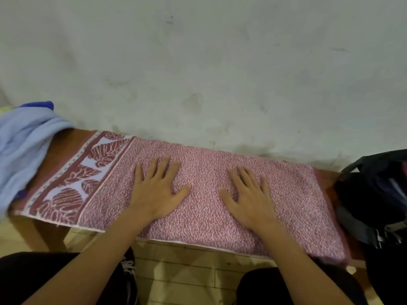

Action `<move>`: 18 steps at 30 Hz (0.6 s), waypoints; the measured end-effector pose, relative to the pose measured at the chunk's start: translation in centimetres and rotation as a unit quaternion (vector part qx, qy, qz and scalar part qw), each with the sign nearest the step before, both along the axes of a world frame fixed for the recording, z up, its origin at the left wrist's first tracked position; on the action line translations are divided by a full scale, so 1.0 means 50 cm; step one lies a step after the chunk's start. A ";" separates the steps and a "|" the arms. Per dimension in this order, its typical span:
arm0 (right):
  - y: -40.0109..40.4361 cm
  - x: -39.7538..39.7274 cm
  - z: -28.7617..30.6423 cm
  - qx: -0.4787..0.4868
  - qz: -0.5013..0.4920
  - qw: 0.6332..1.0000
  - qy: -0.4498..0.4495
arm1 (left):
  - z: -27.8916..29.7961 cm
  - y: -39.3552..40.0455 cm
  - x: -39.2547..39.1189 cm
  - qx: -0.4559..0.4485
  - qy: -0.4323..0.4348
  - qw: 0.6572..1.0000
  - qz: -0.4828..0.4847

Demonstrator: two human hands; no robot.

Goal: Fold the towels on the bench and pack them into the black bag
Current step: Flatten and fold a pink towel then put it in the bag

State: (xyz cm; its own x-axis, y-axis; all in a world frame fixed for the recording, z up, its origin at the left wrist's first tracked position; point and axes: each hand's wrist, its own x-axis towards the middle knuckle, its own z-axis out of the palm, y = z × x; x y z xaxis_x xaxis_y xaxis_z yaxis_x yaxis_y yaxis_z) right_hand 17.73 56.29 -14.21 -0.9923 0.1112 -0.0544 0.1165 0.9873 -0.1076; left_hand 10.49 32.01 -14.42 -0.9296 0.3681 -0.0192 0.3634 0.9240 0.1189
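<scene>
A pink speckled towel (204, 172) with a dark red leaf border at its left end lies flat along the wooden bench (63, 139). My left hand (156, 190) presses on it left of centre, fingers straight and spread. My right hand (248, 194) presses flat beside it, right of centre. A pale blue towel (24, 146) lies bunched at the bench's left end, with a dark blue cloth (41, 104) behind it. The black bag (374, 194) stands open at the right end of the bench.
A stained pale wall (198, 62) rises directly behind the bench. Tiled floor (185, 271) shows below the bench's front edge, between my knees in dark trousers. A bench leg (28, 234) stands at the lower left.
</scene>
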 end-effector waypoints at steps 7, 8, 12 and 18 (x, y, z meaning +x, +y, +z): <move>0.016 0.008 -0.005 0.016 0.008 1.000 -0.010 | 0.002 -0.032 0.014 0.020 0.046 0.998 0.025; 0.015 0.009 -0.006 0.017 0.003 1.000 -0.012 | 0.002 -0.040 0.010 0.012 0.066 0.997 0.035; 0.017 0.006 -0.002 0.011 -0.030 0.999 -0.013 | -0.002 -0.079 -0.025 0.038 0.017 0.992 0.115; 0.024 -0.001 -0.002 0.006 -0.023 1.000 -0.009 | 0.006 -0.093 -0.038 0.034 -0.024 0.983 0.180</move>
